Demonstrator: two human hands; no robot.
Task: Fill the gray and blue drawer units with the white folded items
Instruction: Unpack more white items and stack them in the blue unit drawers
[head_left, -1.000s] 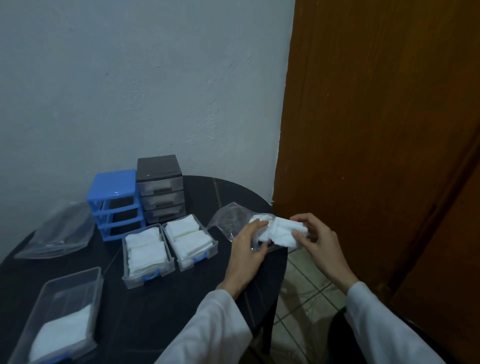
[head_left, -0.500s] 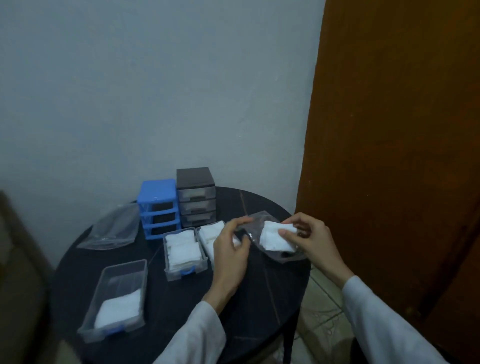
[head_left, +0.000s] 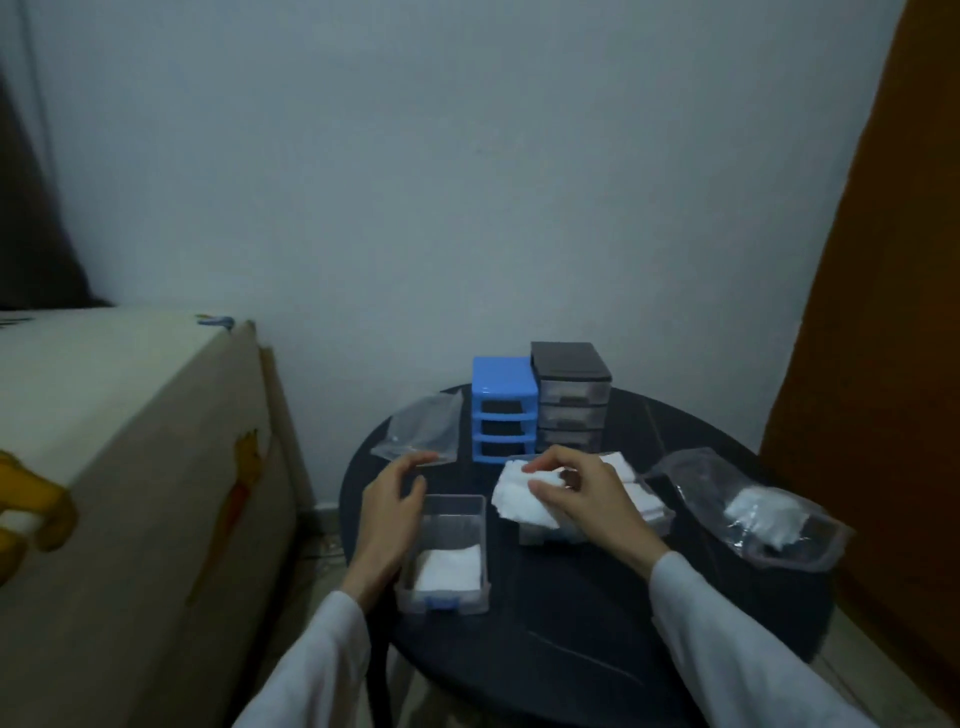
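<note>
The right hand (head_left: 576, 493) pinches a white folded item (head_left: 522, 501) beside the half-filled drawer (head_left: 449, 553), apparently to load it, while the left hand (head_left: 389, 499), fingers apart and empty, hovers beside it, seemingly to steady it.

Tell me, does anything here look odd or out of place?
Only the blue drawer unit: all three slots gape empty, its drawers out on the round table. One drawer by the left hand is part filled. Nothing spilled or damaged.

Dim, bluish, flat light fills the room; shadows are faint, detail soft and grainy, with wide-angle bending toward the edges.
</note>
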